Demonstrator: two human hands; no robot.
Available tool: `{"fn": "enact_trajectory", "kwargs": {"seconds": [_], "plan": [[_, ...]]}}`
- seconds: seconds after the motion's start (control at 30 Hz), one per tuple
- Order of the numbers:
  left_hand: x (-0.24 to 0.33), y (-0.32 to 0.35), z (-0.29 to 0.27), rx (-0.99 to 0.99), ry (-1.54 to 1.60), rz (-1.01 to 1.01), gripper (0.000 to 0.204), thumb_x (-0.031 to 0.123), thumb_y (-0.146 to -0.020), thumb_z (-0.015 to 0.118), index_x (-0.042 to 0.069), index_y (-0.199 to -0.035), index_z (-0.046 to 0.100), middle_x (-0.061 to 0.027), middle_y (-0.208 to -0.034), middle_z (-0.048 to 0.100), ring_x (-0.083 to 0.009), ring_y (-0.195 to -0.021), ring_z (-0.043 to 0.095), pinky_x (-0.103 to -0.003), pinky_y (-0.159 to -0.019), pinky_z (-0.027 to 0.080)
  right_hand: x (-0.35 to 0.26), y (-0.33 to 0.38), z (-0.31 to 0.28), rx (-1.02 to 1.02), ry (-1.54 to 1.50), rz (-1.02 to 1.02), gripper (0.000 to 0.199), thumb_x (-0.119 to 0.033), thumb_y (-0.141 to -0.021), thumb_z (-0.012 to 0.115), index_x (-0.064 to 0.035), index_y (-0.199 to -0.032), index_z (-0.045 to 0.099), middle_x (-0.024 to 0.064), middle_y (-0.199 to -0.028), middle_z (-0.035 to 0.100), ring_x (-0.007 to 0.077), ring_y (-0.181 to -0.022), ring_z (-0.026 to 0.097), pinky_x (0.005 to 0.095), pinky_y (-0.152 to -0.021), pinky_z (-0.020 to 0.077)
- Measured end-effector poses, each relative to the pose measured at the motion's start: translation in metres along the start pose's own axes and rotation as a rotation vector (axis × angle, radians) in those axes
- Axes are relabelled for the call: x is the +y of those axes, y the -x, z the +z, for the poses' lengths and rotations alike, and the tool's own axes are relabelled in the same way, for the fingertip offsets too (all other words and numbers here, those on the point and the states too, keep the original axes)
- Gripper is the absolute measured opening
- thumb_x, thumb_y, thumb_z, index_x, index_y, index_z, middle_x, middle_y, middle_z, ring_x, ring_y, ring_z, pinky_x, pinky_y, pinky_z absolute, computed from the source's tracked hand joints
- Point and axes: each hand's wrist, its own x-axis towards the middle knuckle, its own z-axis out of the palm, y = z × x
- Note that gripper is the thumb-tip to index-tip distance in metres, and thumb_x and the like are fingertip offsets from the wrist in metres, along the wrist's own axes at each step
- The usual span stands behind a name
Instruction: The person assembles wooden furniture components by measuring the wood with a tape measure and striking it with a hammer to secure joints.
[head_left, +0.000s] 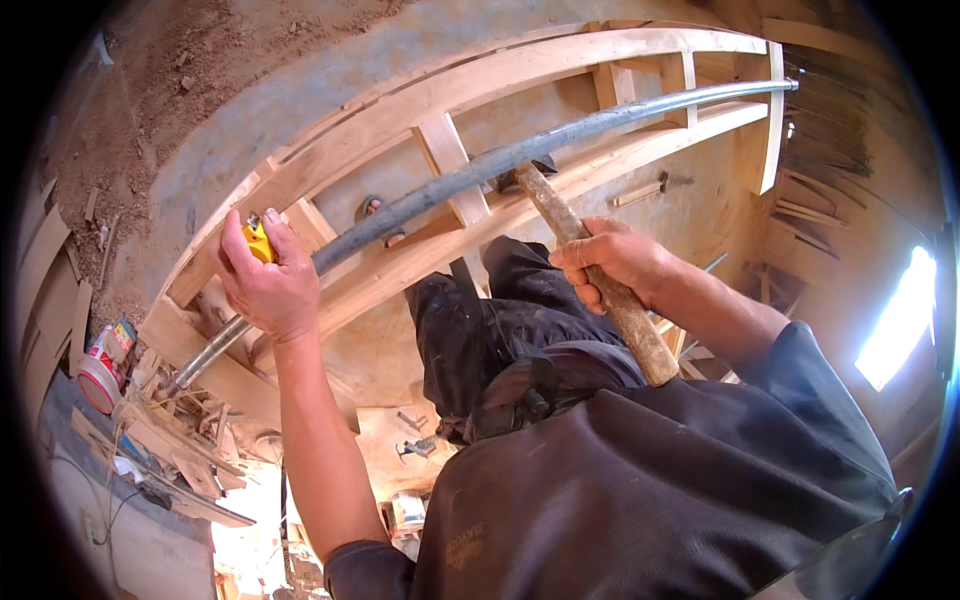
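My left hand (pixel 268 275) is closed around a small yellow tape measure (pixel 258 243), above the left part of a long grey metal pipe (pixel 430 198). The pipe runs lengthwise over a pale wooden frame (pixel 445 160) with long rails and short crosspieces. In my right hand (pixel 615 262) is a hammer (pixel 565 215), gripped by its thick, worn wooden handle. Its dark head is beside the pipe, near the middle of the frame, and is only partly visible. Whether the head touches the pipe or the wood, I cannot tell.
Below the frame, another hammer (pixel 672 182) lies on the floor. Tools (pixel 418 447) are scattered behind me. A red and white bucket (pixel 100 383) stands at the left, near wood offcuts (pixel 185 450). Loose soil (pixel 170 90) covers the far left ground. Boards lean at the right.
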Motion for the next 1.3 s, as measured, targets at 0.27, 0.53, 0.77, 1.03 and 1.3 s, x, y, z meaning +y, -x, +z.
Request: {"fn": "enact_trajectory", "kwargs": {"seconds": [0.27, 0.53, 0.77, 1.03, 1.3], "plan": [[-0.006, 0.003, -0.004, 0.034, 0.043, -0.013, 0.037, 0.029, -0.092, 0.068, 0.002, -0.118, 0.062, -0.0160, -0.106, 0.064, -0.0349, -0.092, 0.065, -0.043, -0.072, 0.055, -0.005, -0.001, -0.124, 0.396, -0.162, -0.101, 0.012, -0.019, -0.095, 0.057, -0.0089, -0.090, 0.056, -0.0007, -0.064, 0.054, 0.0125, -0.043, 0.052, 0.0324, -0.040, 0.0454], [-0.001, -0.003, 0.005, 0.034, 0.021, -0.062, 0.034, 0.028, -0.090, 0.069, 0.007, -0.116, 0.062, -0.0119, -0.103, 0.061, -0.0331, -0.087, 0.067, -0.040, -0.067, 0.057, 0.012, 0.013, 0.029, 0.165, 0.209, -0.071, 0.025, -0.023, -0.091, 0.064, 0.0014, -0.093, 0.059, 0.0079, -0.059, 0.058, 0.0181, -0.047, 0.056, 0.0314, -0.047, 0.0451], [-0.006, 0.003, -0.004, 0.014, 0.020, -0.052, 0.034, 0.028, -0.090, 0.068, 0.006, -0.115, 0.061, -0.0130, -0.105, 0.062, -0.0326, -0.085, 0.067, -0.041, -0.067, 0.057, -0.002, -0.002, -0.048, 0.259, -0.006, -0.080, 0.026, -0.020, -0.089, 0.068, -0.0024, -0.072, 0.059, 0.0075, -0.058, 0.057, 0.0165, -0.042, 0.053, 0.0335, -0.040, 0.0463], [0.001, 0.001, -0.004, 0.018, -0.058, -0.008, 0.032, 0.028, -0.089, 0.069, 0.007, -0.112, 0.062, -0.0111, -0.101, 0.062, -0.0298, -0.079, 0.068, -0.038, -0.060, 0.057, 0.018, -0.027, -0.004, 0.312, 0.341, -0.198, 0.019, -0.016, -0.085, 0.067, -0.0016, -0.074, 0.064, 0.0088, -0.068, 0.063, 0.0193, -0.053, 0.059, 0.0368, -0.048, 0.0472], [0.000, 0.003, -0.004, -0.011, 0.001, -0.075, 0.033, 0.032, -0.092, 0.066, 0.009, -0.116, 0.062, -0.0124, -0.105, 0.064, -0.0324, -0.085, 0.068, -0.041, -0.066, 0.057, 0.007, -0.021, -0.016, 0.220, 0.011, -0.047, 0.016, -0.011, -0.084, 0.068, 0.0021, -0.084, 0.058, 0.0103, -0.065, 0.060, 0.0195, -0.045, 0.058, 0.0356, -0.039, 0.0455]]}}
